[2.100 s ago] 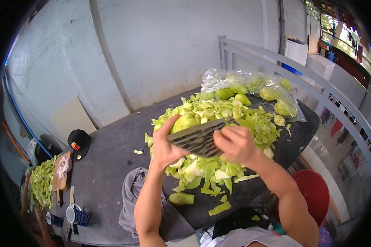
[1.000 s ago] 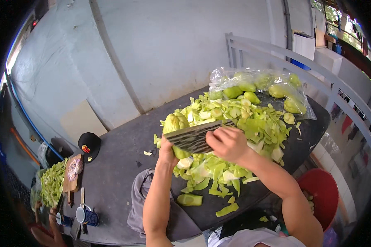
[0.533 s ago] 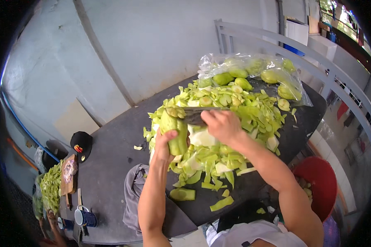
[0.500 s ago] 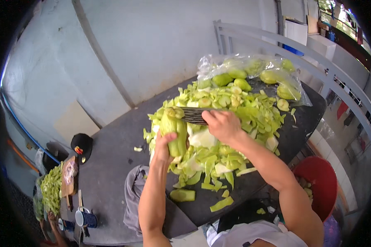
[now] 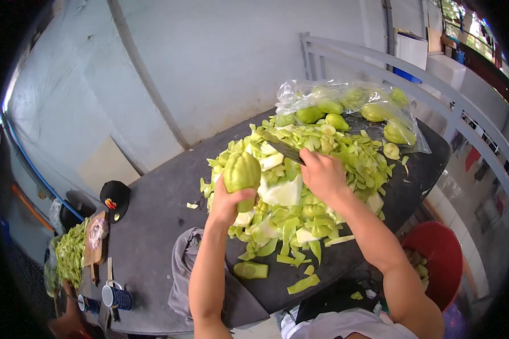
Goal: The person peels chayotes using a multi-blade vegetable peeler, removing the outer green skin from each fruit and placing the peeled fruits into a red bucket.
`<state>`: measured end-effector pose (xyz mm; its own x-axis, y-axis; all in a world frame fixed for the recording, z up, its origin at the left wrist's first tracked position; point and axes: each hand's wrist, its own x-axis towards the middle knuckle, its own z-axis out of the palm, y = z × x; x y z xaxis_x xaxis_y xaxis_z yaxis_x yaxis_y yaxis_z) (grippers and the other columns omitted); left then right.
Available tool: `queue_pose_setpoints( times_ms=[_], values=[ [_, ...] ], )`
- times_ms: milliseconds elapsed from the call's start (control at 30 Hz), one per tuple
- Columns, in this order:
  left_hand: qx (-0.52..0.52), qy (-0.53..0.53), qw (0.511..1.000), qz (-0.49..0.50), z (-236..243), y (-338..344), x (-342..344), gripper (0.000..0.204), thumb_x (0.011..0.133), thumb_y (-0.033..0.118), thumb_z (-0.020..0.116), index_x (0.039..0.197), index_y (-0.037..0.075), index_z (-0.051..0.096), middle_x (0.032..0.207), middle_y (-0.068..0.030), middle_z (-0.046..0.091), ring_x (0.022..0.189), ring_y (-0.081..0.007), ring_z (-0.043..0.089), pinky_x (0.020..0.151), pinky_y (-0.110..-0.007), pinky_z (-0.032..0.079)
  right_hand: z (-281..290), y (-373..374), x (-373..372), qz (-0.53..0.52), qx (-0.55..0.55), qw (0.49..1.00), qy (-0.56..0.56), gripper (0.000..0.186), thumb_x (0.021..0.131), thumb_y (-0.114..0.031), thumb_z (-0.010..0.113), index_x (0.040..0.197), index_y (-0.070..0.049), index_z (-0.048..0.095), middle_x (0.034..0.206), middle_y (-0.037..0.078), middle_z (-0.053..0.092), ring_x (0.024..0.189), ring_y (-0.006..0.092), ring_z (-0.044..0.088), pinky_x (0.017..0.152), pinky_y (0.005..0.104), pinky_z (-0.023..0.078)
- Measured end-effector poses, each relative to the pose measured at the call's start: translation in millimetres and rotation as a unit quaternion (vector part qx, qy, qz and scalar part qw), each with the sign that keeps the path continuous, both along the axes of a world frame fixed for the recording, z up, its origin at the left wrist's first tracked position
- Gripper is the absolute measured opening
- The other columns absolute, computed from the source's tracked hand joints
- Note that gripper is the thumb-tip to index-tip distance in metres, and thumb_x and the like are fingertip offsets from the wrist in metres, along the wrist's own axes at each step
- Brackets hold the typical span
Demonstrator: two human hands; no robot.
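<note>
Pale green chayote [image 5: 242, 170], ridged, rounded top

The chayote [image 5: 242, 170] has smooth, furrowed skin with a faint sheen. The knife [image 5: 286, 149] shows dark, streaked metal. Thin, clear plastic, crinkled and glossy, makes up the bag [image 5: 417, 135]. The counter [image 5: 147, 243] looks mostly matt; the crumpled towel [image 5: 181, 282] is dull, soft cloth. The chopping board [image 5: 95, 255] is wood, the larger mug [image 5: 119, 297] glossy, the bucket [image 5: 442, 254] smooth plastic.
</note>
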<state>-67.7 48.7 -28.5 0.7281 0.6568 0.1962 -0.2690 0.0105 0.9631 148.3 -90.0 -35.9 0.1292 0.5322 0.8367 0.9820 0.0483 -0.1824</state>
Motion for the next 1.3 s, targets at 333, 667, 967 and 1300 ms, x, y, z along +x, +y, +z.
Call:
queue_pose_setpoints(
  times_ms=[333, 667, 967, 1300],
  values=[
    [0.28, 0.131, 0.925, 0.22, 0, -10, 12, 0.081, 0.059, 0.012, 0.08, 0.131, -0.005, 0.047, 0.111, -0.0181, 0.068, 0.1, -0.0258, 0.067, 0.09, -0.035, 0.051, -6, 5, -10, -0.024, -0.037, 0.995, -0.085, 0.01, 0.079, -0.005, 0.061, 0.087, -0.009, 0.057, 0.071, 0.008, 0.063, 0.06, 0.0275, 0.067, 0.05, 0.0401, 0.054],
    [0.423, 0.102, 0.871, 0.229, -14, -7, 10, 0.081, 0.069, 0.014, 0.082, 0.137, -0.004, 0.041, 0.101, -0.0147, 0.069, 0.092, -0.0222, 0.066, 0.085, -0.034, 0.051, 0, 1, -46, 0.086, 0.065, 0.977, -0.184, 0.013, 0.074, -0.007, 0.063, 0.086, -0.004, 0.062, 0.065, 0.002, 0.052, 0.057, 0.0176, 0.06, 0.051, 0.0304, 0.051],
    [0.314, 0.132, 0.917, 0.206, 3, -22, 10, 0.083, 0.06, 0.013, 0.078, 0.134, -0.005, 0.045, 0.111, -0.0189, 0.066, 0.098, -0.0265, 0.066, 0.09, -0.035, 0.052, -15, 17, 0, -0.068, -0.15, 0.986, -0.027, 0.009, 0.084, -0.006, 0.059, 0.089, -0.009, 0.052, 0.078, 0.012, 0.069, 0.059, 0.0332, 0.067, 0.051, 0.0444, 0.054],
    [0.288, 0.067, 0.936, 0.189, 3, -15, 15, 0.081, 0.062, 0.012, 0.079, 0.133, -0.005, 0.044, 0.11, -0.0147, 0.066, 0.098, -0.0217, 0.065, 0.089, -0.034, 0.052, -1, -2, 3, -0.03, -0.047, 0.998, -0.004, 0.01, 0.083, -0.004, 0.059, 0.091, -0.007, 0.054, 0.072, 0.012, 0.066, 0.065, 0.0319, 0.069, 0.053, 0.0442, 0.055]
  ],
)
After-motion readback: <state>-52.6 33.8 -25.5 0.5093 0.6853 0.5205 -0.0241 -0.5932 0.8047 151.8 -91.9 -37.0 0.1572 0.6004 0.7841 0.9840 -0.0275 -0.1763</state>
